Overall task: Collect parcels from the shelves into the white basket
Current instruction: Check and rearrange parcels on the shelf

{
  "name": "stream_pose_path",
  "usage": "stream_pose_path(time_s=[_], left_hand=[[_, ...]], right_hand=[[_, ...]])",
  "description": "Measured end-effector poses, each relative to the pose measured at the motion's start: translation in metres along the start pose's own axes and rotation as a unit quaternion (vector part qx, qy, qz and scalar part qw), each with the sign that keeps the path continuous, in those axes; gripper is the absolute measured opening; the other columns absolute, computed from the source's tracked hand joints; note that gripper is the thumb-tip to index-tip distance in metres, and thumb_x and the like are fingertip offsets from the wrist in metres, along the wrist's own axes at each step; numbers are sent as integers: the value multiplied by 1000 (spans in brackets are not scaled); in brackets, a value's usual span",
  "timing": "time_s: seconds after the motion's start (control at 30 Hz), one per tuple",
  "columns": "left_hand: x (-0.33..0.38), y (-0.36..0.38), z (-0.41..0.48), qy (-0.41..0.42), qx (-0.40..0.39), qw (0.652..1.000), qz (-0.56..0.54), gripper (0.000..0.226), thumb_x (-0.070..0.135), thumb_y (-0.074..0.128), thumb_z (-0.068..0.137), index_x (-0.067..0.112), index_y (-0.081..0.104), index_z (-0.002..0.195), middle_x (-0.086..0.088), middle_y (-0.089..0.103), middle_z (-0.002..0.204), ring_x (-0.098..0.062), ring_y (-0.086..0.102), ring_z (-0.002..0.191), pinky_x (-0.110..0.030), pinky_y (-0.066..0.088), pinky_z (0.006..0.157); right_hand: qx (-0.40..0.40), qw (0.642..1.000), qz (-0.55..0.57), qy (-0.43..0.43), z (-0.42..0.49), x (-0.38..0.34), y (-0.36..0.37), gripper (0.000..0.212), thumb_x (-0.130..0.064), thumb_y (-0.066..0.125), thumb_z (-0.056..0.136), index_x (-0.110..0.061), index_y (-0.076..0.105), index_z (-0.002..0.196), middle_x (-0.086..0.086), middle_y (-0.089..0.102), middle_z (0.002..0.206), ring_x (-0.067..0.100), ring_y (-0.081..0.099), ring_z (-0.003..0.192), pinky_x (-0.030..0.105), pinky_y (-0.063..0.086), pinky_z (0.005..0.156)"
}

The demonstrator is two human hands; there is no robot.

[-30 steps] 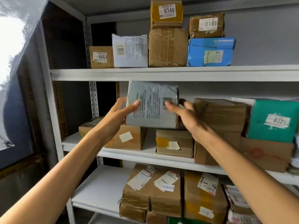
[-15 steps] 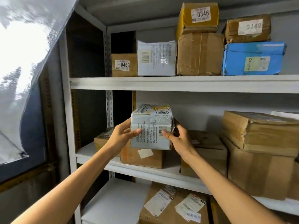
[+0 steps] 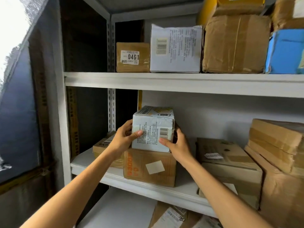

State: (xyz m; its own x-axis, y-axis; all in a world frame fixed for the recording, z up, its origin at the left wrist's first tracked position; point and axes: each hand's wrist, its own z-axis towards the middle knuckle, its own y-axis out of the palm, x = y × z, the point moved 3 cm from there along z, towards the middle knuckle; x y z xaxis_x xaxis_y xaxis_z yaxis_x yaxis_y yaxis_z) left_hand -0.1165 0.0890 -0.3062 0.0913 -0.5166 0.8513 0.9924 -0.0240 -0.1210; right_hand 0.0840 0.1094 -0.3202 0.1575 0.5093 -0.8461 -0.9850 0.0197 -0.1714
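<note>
The left hand (image 3: 122, 140) grips the left side of a white plastic-wrapped rectangular parcel with a barcode (image 3: 153, 127), thumb across its front. The parcel sits on top of a brown cardboard box with orange lettering (image 3: 149, 168). Above that box's right end, the right hand (image 3: 178, 146) grips the parcel's right side.

Blue box (image 3: 285, 51) runs off the right edge; print on white parcel (image 3: 153, 124) seems illegible.
</note>
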Motion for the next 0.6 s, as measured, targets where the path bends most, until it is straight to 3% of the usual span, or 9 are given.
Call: stream_pose_path(time_s=[0.2,0.43,0.53,0.6], left_hand=[[-8,-1,7,-6,15,1000,-26,48,17,64,85,22,48,130,-2,68,113,-17,68,101,-27,58,72],[-12,1,8,-4,53,998,-24,38,10,63,88,14,51,124,-3,69,107,-14,71,92,-25,58,68],[-12,3,7,-6,58,998,-12,36,12,63,88,14,50,122,-3,70,106,-16,71,93,-26,58,68],[-9,4,5,-12,59,998,1,36,14,61,90,14,49,124,-2,69,106,-13,71,89,-23,57,66]], right_hand=[[13,1000,-13,-10,8,13,4,45,-8,74,82,-11,52,122,-16,62,97,-11,58,85,2,46,68],[22,999,-33,-7,9,15,2,46,-7,75,80,-13,53,119,-13,63,100,-13,58,85,2,45,69],[23,999,-42,6,7,12,2,46,-9,76,79,-13,53,119,-8,65,105,-3,61,93,5,48,72],[25,998,-46,16,7,9,3,56,-11,78,77,-10,52,126,-1,65,116,10,62,106,14,50,82]])
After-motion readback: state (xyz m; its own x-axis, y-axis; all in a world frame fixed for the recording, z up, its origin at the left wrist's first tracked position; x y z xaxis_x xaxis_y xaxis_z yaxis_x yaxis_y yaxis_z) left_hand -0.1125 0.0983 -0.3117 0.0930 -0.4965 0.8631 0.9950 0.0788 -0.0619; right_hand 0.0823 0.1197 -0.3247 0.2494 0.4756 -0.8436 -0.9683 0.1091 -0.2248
